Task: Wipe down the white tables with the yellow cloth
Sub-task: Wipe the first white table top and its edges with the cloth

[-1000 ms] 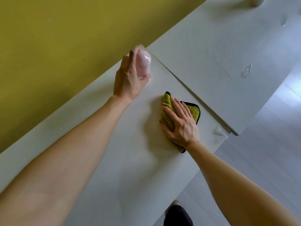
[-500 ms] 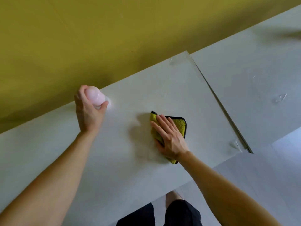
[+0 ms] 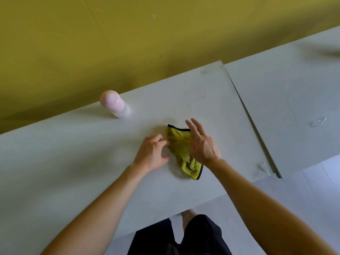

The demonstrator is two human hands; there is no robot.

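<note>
Room for sweeping is widest on the left half of the near white table (image 3: 55,172), a bare stretch from the far edge against the yellow wall (image 3: 128,43) down to the near edge by the person's dark trousers (image 3: 184,238). The yellow cloth (image 3: 182,153), dark-hemmed and rumpled, lies flat on this table right of the middle, apart from every edge and closer to the near one. The left hand (image 3: 152,155) sits just beside it with fingers curled against its left border; whether they pinch the fabric cannot be told. The right hand (image 3: 202,146) is over the cloth's right side, released, its fingers straight and spread, and they hide part of the top hem. A pink bottle (image 3: 115,103) stands upright near the far edge, well apart from the cloth to its upper left. On the right the table ends at a narrow dark gap (image 3: 246,111), beyond which the second white table (image 3: 285,89) runs on, carrying a few drops of water (image 3: 318,122). A clear guard (image 3: 265,168) caps the near right corner, above pale floor (image 3: 312,190).
</note>
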